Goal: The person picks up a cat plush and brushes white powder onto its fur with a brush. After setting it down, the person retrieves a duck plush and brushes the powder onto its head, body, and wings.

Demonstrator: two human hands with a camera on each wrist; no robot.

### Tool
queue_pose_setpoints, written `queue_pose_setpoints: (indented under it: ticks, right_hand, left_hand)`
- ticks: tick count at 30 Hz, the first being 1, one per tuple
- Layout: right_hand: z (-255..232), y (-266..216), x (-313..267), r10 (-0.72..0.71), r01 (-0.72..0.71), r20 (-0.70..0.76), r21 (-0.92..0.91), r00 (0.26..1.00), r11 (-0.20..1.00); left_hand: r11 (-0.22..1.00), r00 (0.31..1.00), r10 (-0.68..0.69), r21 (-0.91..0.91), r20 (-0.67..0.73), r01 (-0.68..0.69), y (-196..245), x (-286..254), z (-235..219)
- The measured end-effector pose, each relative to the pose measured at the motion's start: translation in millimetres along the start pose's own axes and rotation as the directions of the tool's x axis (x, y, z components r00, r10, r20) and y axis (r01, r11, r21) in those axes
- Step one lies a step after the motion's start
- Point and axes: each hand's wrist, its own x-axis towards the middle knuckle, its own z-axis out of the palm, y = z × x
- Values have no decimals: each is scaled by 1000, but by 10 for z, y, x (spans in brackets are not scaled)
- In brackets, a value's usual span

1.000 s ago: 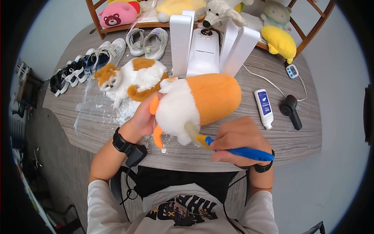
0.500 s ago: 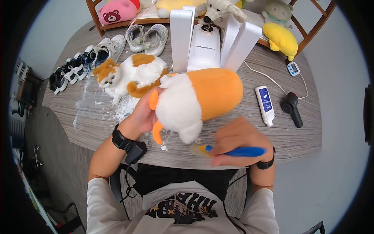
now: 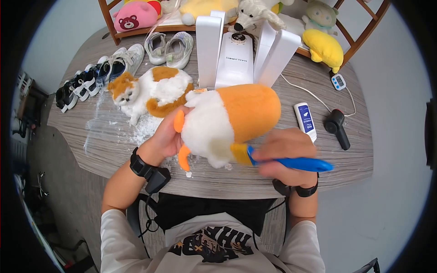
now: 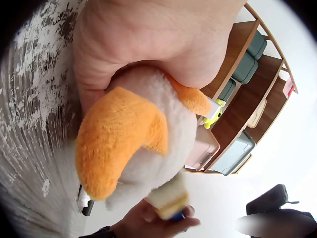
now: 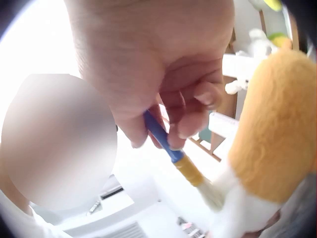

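An orange and white plush toy (image 3: 252,111) lies on its side above the front of the table. My left hand (image 3: 169,137) grips its white end, near the small orange feet; in the left wrist view a curved orange foot (image 4: 119,141) sticks out below the fingers. My right hand (image 3: 287,152) pinches a brush (image 3: 305,164) with a blue handle and a yellow band. Its pale bristles, blurred by motion, press against the white fur. The right wrist view shows thumb and fingers around the blue handle (image 5: 161,136).
White powder (image 3: 145,129) is scattered left of the plush, beside a cat figure (image 3: 168,91). Shoes (image 3: 177,50) line the back left. A white shoe dryer (image 3: 234,63) stands behind. To the right lie a bottle (image 3: 305,120) and a black handheld device (image 3: 337,128).
The brush was on the fur's lower edge, swung off it toward the table half a second ago, and is now back on the white fur, higher up. My left hand keeps its grip.
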Motion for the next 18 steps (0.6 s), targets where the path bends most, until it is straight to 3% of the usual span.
queue_pose_setpoints:
  ticks: [2, 3, 4, 6, 10, 12, 14, 15, 17, 18]
  right_hand:
    - [-57, 68, -22, -18, -7, -56, -428, 998, 904]
    - [-161, 71, -81, 22, -120, -230, -423, 973, 898]
    - [-284, 68, -150, 60, -231, -397, -399, 916, 887]
    - [-446, 136, -168, -32, -432, -703, -472, 711, 769]
    - [-526, 100, -199, -86, -383, -633, -565, 769, 731]
    - [-277, 25, -122, 8, -94, -440, -176, 898, 980]
    - [-123, 71, -37, 4, -24, -118, -170, 993, 985]
    - [-123, 49, -34, 2, -23, -123, -170, 992, 985]
    - [-118, 7, -17, 19, -59, -85, -500, 996, 864]
    - [-202, 42, -84, 25, -157, -265, -491, 964, 857]
  left_hand:
    - [1000, 1000, 11, -10, 8, -11, 9, 0, 13]
    - [1000, 1000, 10, -3, -3, -10, 13, -5, 34]
    - [1000, 1000, 8, 2, -14, -8, 7, -10, 44]
    - [1000, 1000, 14, 15, -18, -14, -2, -8, 53]
    - [1000, 1000, 5, 19, -15, -5, 5, 0, 56]
    - [1000, 1000, 1, 25, 0, -1, 12, -1, 32]
    - [999, 1000, -5, 35, 16, 4, 12, 3, 10]
    - [1000, 1000, -8, 15, 23, 8, 11, 6, -1]
    - [1000, 1000, -8, -6, 27, 8, 16, 9, -12]
    - [1000, 999, -1, -22, 39, 2, 5, 0, -19]
